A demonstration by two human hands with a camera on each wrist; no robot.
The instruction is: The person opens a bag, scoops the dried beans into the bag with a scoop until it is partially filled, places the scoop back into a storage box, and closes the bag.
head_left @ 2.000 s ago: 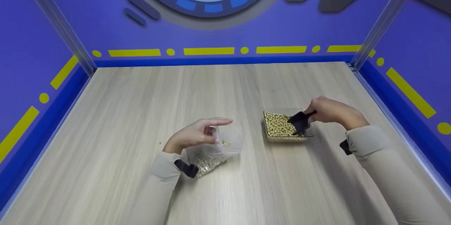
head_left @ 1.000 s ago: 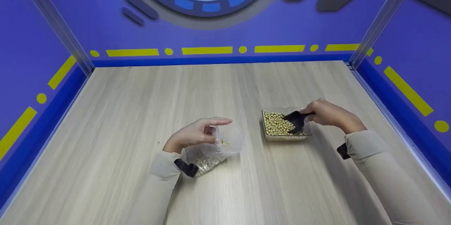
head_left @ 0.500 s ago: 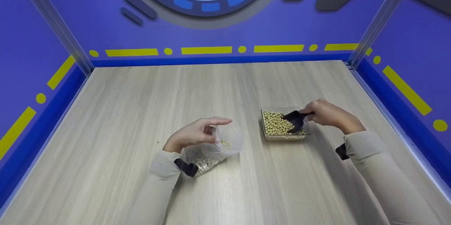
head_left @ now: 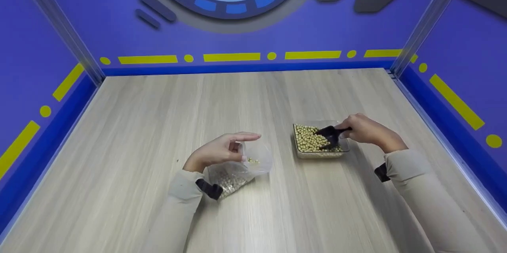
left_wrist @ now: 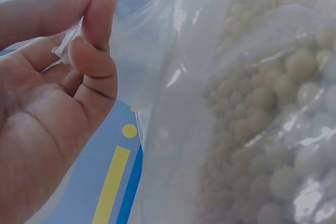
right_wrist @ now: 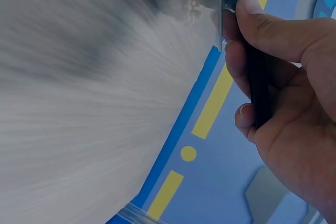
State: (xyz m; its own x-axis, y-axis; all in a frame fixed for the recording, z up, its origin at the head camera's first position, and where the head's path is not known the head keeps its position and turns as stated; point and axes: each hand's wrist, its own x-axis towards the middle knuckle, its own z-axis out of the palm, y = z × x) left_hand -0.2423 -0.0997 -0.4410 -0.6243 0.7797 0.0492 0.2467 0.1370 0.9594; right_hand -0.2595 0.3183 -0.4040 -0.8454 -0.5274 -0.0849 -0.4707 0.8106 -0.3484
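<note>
Pinched at its mouth by my left hand point(head_left: 216, 152), a clear plastic bag point(head_left: 261, 166) leans low over the table. Round pale-yellow beans point(left_wrist: 262, 98) fill much of it, and a few lie near its mouth. The left wrist view has the bag's thin edge between thumb and fingers point(left_wrist: 97, 24). My right hand point(head_left: 366, 130) grips the handle of a small black scoop point(head_left: 332, 136). The scoop's blade is partly sunk in the beans of a clear rectangular container point(head_left: 323, 156). In the right wrist view, fingers curl round the handle point(right_wrist: 260, 77).
The pale wood table point(head_left: 190, 102) is bounded by blue-purple panels point(head_left: 99, 39) at the back and both sides. One tiny dark speck point(head_left: 177, 160) lies left of the left hand. Black bands circle both sleeves.
The scoop has shifted slightly left within the container, and the right hand has moved left with it. The left hand and the bag have barely moved.
</note>
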